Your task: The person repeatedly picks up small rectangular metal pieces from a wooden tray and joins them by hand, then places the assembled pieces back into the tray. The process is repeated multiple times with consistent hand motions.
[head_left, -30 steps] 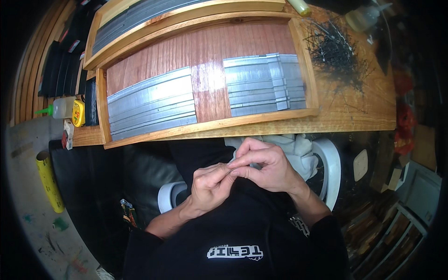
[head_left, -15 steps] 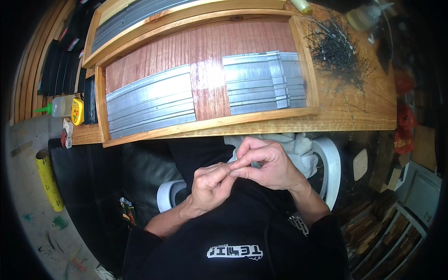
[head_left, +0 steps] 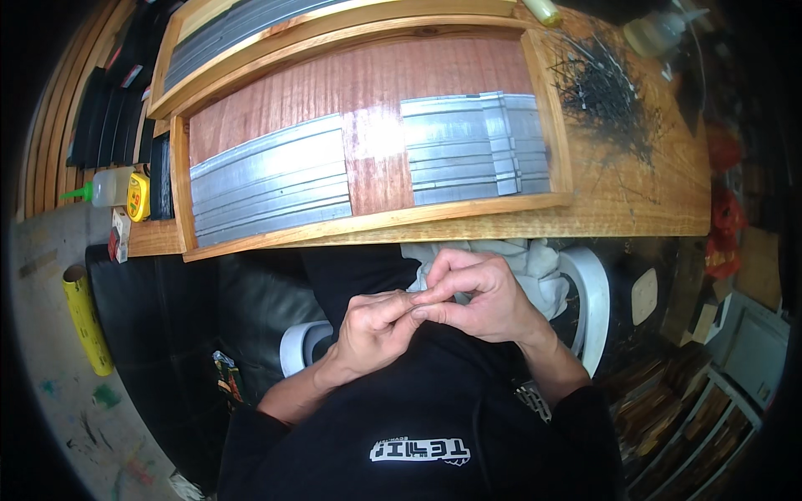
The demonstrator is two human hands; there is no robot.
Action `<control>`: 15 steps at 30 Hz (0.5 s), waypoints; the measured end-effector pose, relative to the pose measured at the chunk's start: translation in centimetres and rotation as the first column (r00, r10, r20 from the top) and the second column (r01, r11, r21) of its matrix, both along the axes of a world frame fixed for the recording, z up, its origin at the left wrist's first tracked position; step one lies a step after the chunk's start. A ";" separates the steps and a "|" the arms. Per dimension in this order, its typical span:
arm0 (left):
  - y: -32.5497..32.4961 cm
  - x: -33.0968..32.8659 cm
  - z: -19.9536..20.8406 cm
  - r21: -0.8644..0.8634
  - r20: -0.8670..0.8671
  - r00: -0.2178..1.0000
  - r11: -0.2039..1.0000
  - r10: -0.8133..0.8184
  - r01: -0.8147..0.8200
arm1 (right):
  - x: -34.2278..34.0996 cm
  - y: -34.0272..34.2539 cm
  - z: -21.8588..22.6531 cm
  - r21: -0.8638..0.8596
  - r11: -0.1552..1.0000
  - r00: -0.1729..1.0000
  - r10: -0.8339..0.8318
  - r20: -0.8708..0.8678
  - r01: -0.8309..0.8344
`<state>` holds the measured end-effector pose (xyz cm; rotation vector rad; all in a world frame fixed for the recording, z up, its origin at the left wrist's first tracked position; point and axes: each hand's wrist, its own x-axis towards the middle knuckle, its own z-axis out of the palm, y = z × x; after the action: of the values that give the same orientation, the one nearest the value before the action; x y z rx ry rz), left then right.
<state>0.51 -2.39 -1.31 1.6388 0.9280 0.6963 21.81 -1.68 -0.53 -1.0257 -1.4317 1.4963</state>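
Above my lap, just short of the table edge, my two hands meet at the fingertips. My left hand (head_left: 374, 332) is closed, its thumb and forefinger pinched together. Touching it, my right hand (head_left: 480, 299) is also closed in a pinch, with its fingers bent. Whatever lies between the fingertips is too small or too hidden to make out. Beyond the hands, a shallow wooden tray (head_left: 380, 219) holds silvery grey strips (head_left: 271, 179) at its left and more grey strips (head_left: 451, 150) at its right, with bare reddish wood between them.
A second wooden tray (head_left: 334, 18) stands behind. On the table's right lie a heap of thin dark slivers (head_left: 606, 88) and a squeeze bottle (head_left: 656, 35). At the left are a green-tipped bottle (head_left: 109, 189), a yellow tape measure (head_left: 139, 196) and a yellow roll (head_left: 86, 321). A grey cloth (head_left: 535, 271) lies below the table edge.
Both hands stay pinched together in nearly the same place, with only a slight shift of the fingers. The trays and strips look unchanged.
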 end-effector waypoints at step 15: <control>1.7 -0.7 -0.2 -0.047 0.078 0.988 0.989 -0.133 0.137 | -0.9 -1.3 -0.4 0.056 0.992 0.993 -0.117 0.010 0.116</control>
<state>-0.15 -0.66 -1.52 1.6025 0.7673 0.6308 20.94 -2.98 -0.89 -1.0682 -1.3905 1.3612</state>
